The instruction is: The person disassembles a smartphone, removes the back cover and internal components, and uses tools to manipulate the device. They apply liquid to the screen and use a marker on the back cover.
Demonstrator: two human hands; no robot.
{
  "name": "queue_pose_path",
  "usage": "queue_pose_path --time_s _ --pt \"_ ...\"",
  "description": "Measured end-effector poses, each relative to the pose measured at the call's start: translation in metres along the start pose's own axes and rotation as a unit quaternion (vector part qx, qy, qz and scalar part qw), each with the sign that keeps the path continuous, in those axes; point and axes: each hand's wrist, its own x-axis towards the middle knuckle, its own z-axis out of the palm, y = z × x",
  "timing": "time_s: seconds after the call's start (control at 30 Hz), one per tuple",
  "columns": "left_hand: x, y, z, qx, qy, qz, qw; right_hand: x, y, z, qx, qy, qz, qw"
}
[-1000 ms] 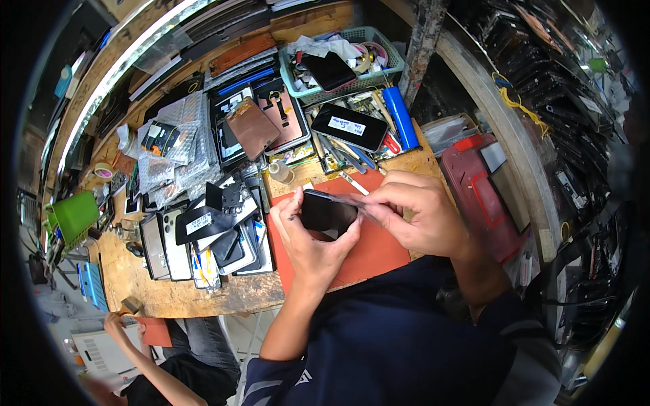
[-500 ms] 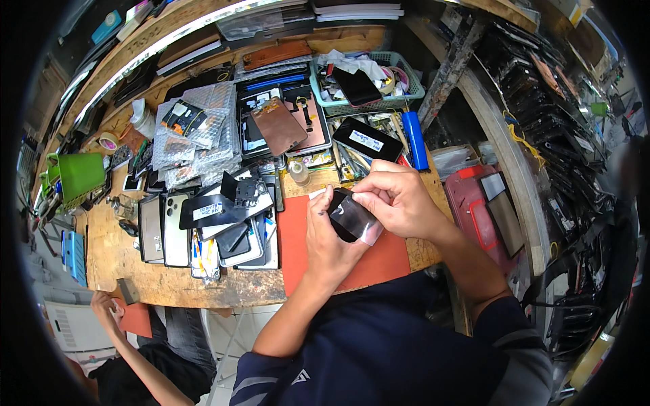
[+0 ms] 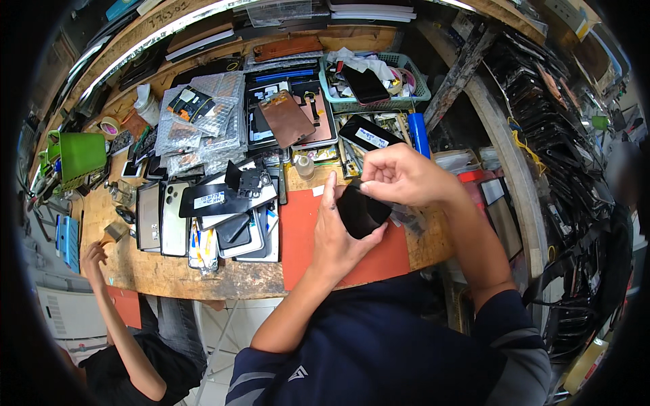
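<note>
Above the orange-red mat [image 3: 301,233], my left hand [image 3: 340,237] is closed round a black phone-sized screen or phone [image 3: 363,211], thumb along its left edge and fingers at the lower right edge. Its dark glossy face is turned up. With thumb and forefinger pinched at its upper right, my right hand [image 3: 401,177] holds a clear plastic film [image 3: 410,218], which hangs below the hand, off to the right of the dark face. Its pinched edge is partly hidden by my fingers. A small clear bottle [image 3: 304,167] stands beyond my left hand.
Phones and parts [image 3: 230,216] are piled left of the mat, with bubble-wrapped packs [image 3: 203,122] behind. A green basket [image 3: 423,91] of odds and ends and a blue cylinder [image 3: 418,133] stand farther back. At the left, a co-worker's hand [image 3: 93,260] is near the bench edge.
The clear film lay across the black face and now hangs to its right. My right hand has risen slightly. The co-worker's hand has moved up toward the bench.
</note>
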Motion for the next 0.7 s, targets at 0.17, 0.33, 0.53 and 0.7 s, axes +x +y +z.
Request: queue_pose_path --time_s 0.17,0.33,0.53,0.7 --pt "0.002 -0.002 0.003 0.032 -0.018 0.072 0.997 0.002 0.025 0.016 -0.114 0.100 -0.168 0.974" --pt "0.005 -0.003 -0.001 -0.026 -0.042 0.026 0.998 0.010 0.039 0.015 0.000 0.072 -0.130 0.989" --pt "0.034 -0.012 -0.034 -0.243 -0.092 -0.135 0.956 0.012 0.035 0.012 0.111 0.039 -0.066 0.991" --pt "0.035 -0.020 -0.027 -0.270 0.020 -0.135 0.953 -0.021 0.006 0.011 -0.078 0.131 -0.141 0.978"
